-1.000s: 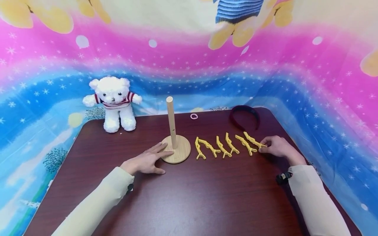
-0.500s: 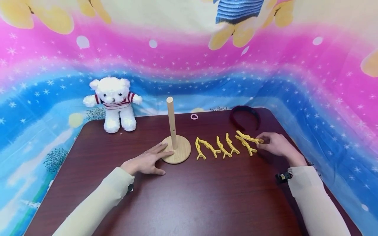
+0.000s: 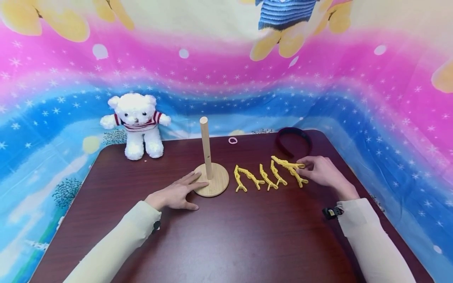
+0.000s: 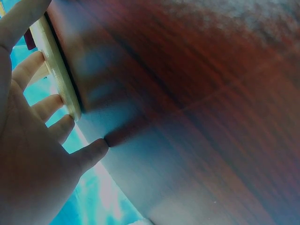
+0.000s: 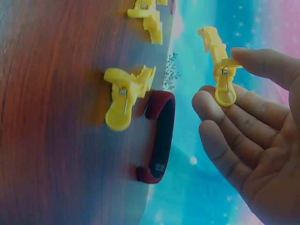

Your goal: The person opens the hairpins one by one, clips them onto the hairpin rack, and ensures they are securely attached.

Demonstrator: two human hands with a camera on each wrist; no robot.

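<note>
My right hand (image 3: 323,171) pinches a yellow alligator hair clip (image 5: 218,56) by its handle end, thumb on one lever and fingers on the other. Held up off the table in the right wrist view, the clip points away to the left in the head view and overlaps another yellow clip (image 3: 295,175) below. Several more such clips (image 3: 250,177) lie in a row leftward. My left hand (image 3: 175,192) rests with spread, straight fingers on the round base (image 3: 220,182) of a wooden stand, whose post (image 3: 206,149) is upright and bare.
Behind the clips lies a dark red headband (image 3: 280,147). A small pink hair tie (image 3: 229,140) is near the table's back edge. A white teddy bear (image 3: 139,125) in a striped sweater stands at the back left. Patterned cloth (image 3: 226,94) hangs behind the table (image 3: 240,243).
My right hand has lifted the rightmost yellow clip from the row and carried it left, above the neighbouring clip. The left hand and the stand have stayed put.
</note>
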